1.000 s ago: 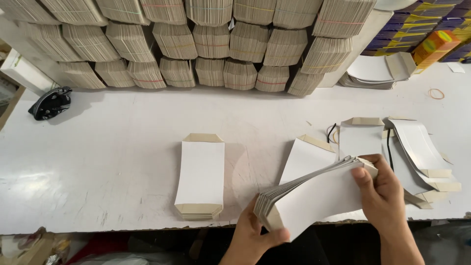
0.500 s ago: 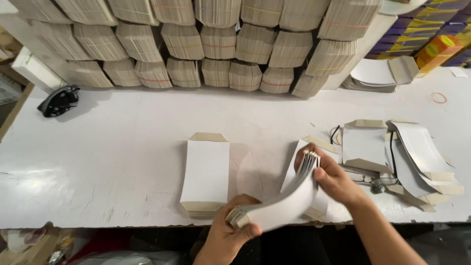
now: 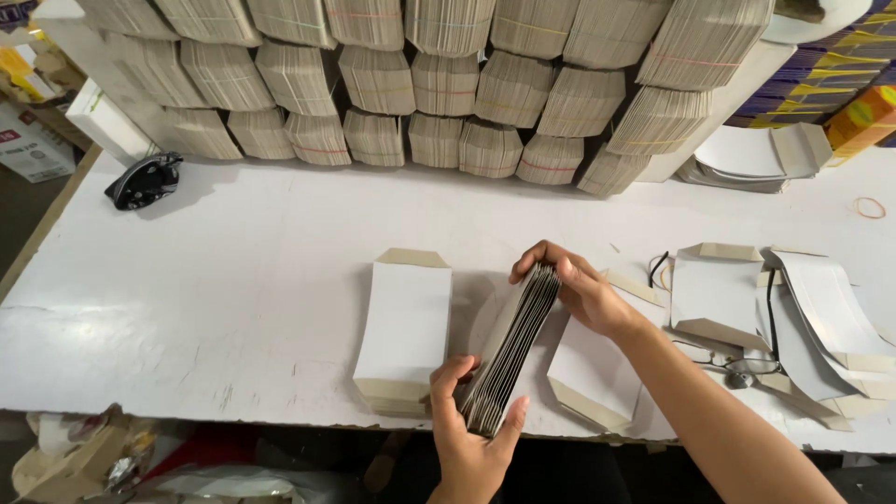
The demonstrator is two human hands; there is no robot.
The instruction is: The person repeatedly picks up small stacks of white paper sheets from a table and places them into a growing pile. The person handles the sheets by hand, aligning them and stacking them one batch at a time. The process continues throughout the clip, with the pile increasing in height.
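Both hands grip one sheaf of flat card blanks (image 3: 511, 350), stood on edge on the white table (image 3: 233, 280) so that the grey edges of the sheets fan towards the camera; the left hand (image 3: 471, 434) clasps the near end of the sheaf, thumb on its left face and fingers wrapped round its right face, while the right hand (image 3: 569, 285) is closed over the far end, fingertips curled across the top edges; the sheaf runs slantwise between the two hands, near end low and far end further out. Just to the left of the left hand lies a neat pile of white blanks (image 3: 406, 327) with brown flaps at its near and far ends, its near edge touching or almost touching the left thumb; I cannot tell which. Under the right forearm lies a single white blank (image 3: 588, 373) with a brown folded edge; to the right of the right hand more blanks (image 3: 719, 289) lie in a loose overlapping heap, with a pair of spectacles (image 3: 737, 364) resting among them. Well beyond both hands, a wall of banded bundles of card (image 3: 439, 84) is stacked along the far side of the table; far off to the left of the hands sits a small black tool (image 3: 145, 179); far to the right lies a rubber band (image 3: 870, 207).
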